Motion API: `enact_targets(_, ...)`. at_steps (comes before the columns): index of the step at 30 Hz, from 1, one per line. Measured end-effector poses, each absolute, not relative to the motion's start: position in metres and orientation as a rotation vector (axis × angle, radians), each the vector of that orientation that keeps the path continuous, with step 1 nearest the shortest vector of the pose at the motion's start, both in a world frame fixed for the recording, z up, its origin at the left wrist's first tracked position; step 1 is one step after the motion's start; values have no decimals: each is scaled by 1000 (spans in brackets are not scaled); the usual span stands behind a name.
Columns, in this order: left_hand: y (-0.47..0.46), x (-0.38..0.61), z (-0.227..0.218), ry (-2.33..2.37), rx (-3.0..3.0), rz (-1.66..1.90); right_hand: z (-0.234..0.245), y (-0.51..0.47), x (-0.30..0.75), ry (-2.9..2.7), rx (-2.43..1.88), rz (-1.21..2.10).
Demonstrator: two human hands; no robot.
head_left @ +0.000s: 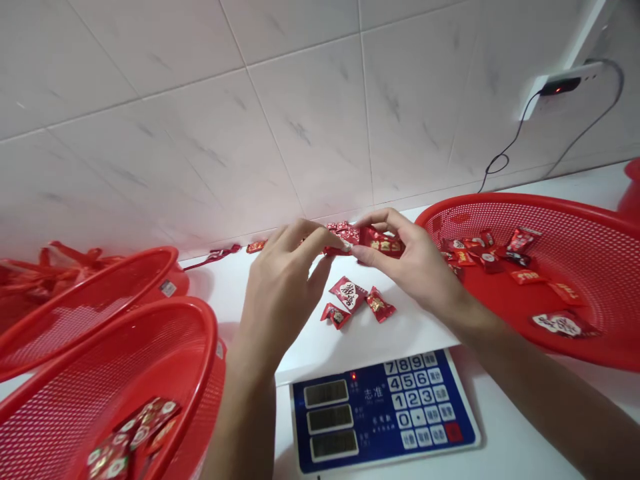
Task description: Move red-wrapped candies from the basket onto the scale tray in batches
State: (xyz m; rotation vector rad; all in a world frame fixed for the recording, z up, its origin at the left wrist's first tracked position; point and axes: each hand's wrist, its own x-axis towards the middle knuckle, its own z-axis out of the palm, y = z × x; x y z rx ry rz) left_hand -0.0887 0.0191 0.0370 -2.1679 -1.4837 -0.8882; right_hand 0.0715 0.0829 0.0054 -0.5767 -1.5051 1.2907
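Over the back of the white scale top [400, 337], both of my hands meet at a row of red wrapped candies. My right hand [415, 257] holds a red candy packet [384, 244] with gold lettering between thumb and fingers. Curved over from the left, my left hand [287, 293] has its fingertips on a red and white packet [340, 248], partly covered by the fingers. Just behind are more red patterned packets [345, 231]. Below the hands lie three loose candies: a larger red and white one [349, 294], a twisted one [380, 305] and a small one [335, 316].
In front sits the scale's blue keypad panel [380, 413]. A red mesh basket [520, 200] with candies stands on the right. Two more red baskets [195, 313] [165, 257] are on the left. A tiled wall [310, 120] closes the back, with a plugged-in cable [520, 127].
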Motion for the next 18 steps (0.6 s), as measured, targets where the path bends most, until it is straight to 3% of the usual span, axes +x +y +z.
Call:
enact_targets(3, 18, -89, 38, -1454, -2251, -912, 2, 84, 69, -1407, -527, 1491)
enact_targets(7, 18, -90, 37, -1598, -2438, -1015, 2, 84, 71, -1459, -532, 1272)
enact_targets(12, 23, -97, 35, -1837, -2464, -1452, 5, 82, 74, -1635, -586, 1094)
enact_targets(15, 25, -108, 34, -1933, -2516, -1377, 3, 84, 71, -1683, -588, 1124)
enact_targets(18, 27, -124, 32, -2094, -2544, -1073, 0, 88, 68, -1633, -558, 1216)
